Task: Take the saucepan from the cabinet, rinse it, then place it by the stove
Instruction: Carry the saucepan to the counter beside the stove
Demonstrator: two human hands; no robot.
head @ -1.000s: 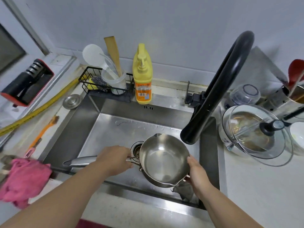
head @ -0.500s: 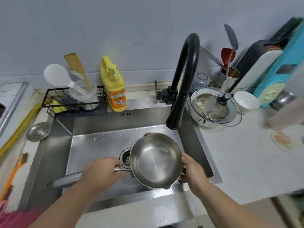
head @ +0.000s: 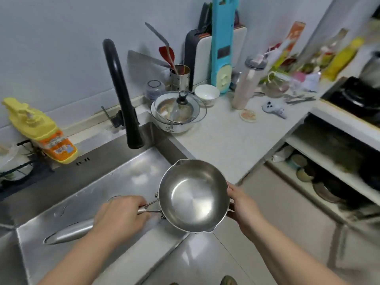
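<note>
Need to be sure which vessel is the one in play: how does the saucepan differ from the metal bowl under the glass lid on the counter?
The saucepan is held over the sink's right corner by the left hand and right hand; the metal bowl rests on the counter. The saucepan is open and looks empty; the bowl is covered by a glass lid, with something inside. The saucepan has a long handle and pour spouts; the bowl shows neither. Both are shiny metal.

Both hands, left and right, hold the saucepan over the sink.

The left hand hides mid-handle of the saucepan; the stove is blurred, edge-cropped.
</note>
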